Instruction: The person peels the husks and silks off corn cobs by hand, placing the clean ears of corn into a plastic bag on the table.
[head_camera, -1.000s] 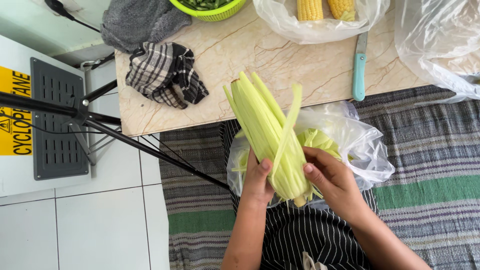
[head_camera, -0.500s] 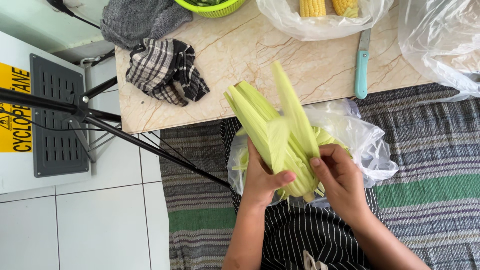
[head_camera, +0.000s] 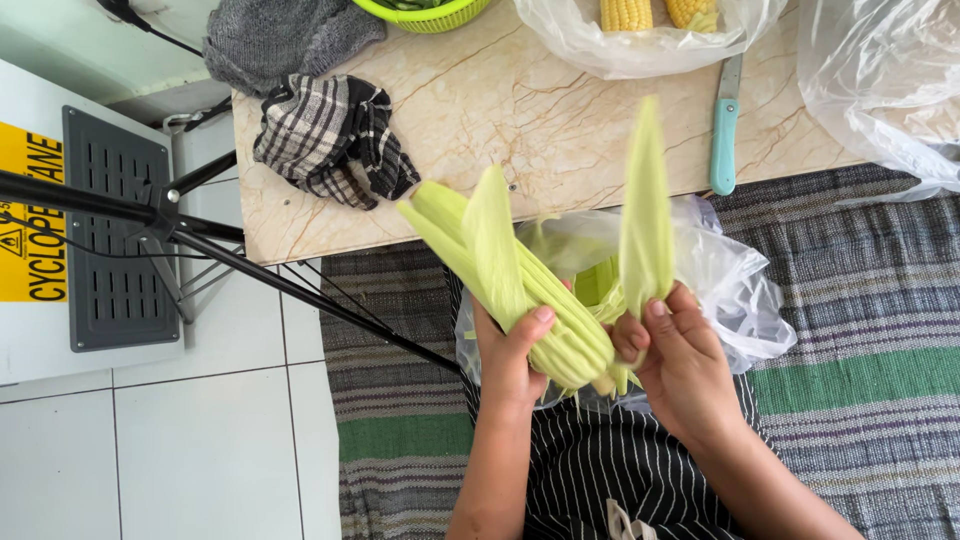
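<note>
My left hand (head_camera: 512, 352) grips a corn cob in its pale green husk (head_camera: 500, 275), stem end toward me and tip pointing up and left. My right hand (head_camera: 680, 355) pinches one long husk leaf (head_camera: 646, 210) that stands peeled away to the right of the cob. Behind both hands sits a clear plastic bag (head_camera: 730, 285) with several loose husk leaves inside.
A marble-pattern tabletop (head_camera: 560, 120) holds a checked cloth (head_camera: 330, 135), a grey cloth (head_camera: 280, 35), a green basket (head_camera: 430, 15), a teal-handled knife (head_camera: 722, 130) and a clear bag of peeled yellow corn (head_camera: 640, 30). A black tripod (head_camera: 200, 245) stands left over white tiles; a striped rug (head_camera: 860, 340) lies below.
My right hand has pulled one husk leaf off to the right, away from the cob. The cob has tilted left in my left hand.
</note>
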